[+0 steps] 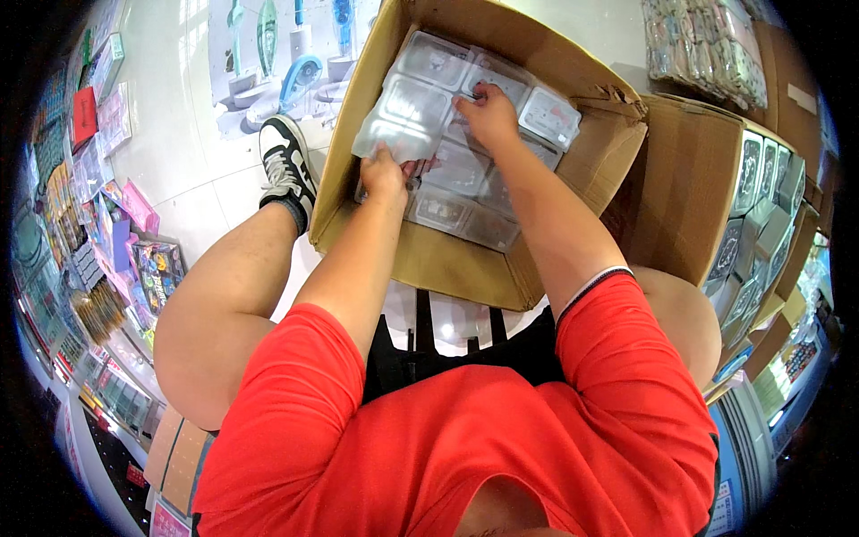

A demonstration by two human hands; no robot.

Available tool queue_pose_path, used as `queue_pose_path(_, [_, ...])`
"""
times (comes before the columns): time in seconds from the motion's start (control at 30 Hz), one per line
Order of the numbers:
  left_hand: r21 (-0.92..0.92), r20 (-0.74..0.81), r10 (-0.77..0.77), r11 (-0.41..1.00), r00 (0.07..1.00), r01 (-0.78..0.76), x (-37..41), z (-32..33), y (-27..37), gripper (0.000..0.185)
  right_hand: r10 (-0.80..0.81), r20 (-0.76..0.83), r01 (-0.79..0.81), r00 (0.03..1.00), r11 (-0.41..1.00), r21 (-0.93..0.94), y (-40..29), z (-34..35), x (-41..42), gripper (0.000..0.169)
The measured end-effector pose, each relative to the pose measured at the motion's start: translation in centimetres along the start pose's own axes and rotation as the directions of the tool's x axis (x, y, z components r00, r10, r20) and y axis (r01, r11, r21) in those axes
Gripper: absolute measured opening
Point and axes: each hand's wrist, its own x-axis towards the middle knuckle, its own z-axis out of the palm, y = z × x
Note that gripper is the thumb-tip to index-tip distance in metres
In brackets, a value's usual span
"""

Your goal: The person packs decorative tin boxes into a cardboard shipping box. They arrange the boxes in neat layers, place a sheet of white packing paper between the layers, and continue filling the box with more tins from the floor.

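Note:
An open cardboard box [463, 274] stands before me, holding several clear plastic cases in rows. At its left side, my left hand [386, 171] grips the near edge of a translucent plastic case [406, 114] that lies tilted over the others; my fingertips are partly hidden beneath it. My right hand [488, 115] reaches into the box, with thumb and forefinger at the edges of cases near the middle; whether it grips one I cannot tell. A clear case with a printed lid [550, 115] lies to the right of that hand.
On the right, a second cardboard box [684, 181] holds dark-printed clear cases [748, 174]. Bagged goods [704, 54] lie beyond it. Packaged goods [158, 268] line the left side. My left shoe [287, 161] rests on the tiled floor beside the open box.

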Motion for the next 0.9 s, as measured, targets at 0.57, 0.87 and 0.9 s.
queue_pose_path(0.57, [0.251,0.019,-0.018,0.968,1.0,0.013,1.1,-1.3,-0.7,0.033,-0.35,-0.233,0.207,0.907,0.855,-0.476,3.5,0.2,-0.5,0.061])
queue_pose_path(0.87, [0.992,0.09,-0.035,0.087,0.995,-0.087,-1.7,-0.9,1.5,0.075,-0.496,-0.077,0.337,0.865,0.687,-0.644,6.3,-0.7,-0.4,0.062])
queue_pose_path(0.9, [0.994,0.093,-0.032,0.06,0.995,-0.091,-1.6,-0.9,1.3,0.074,-0.502,-0.057,0.347,0.863,0.671,-0.655,6.3,-0.9,-0.6,0.062])
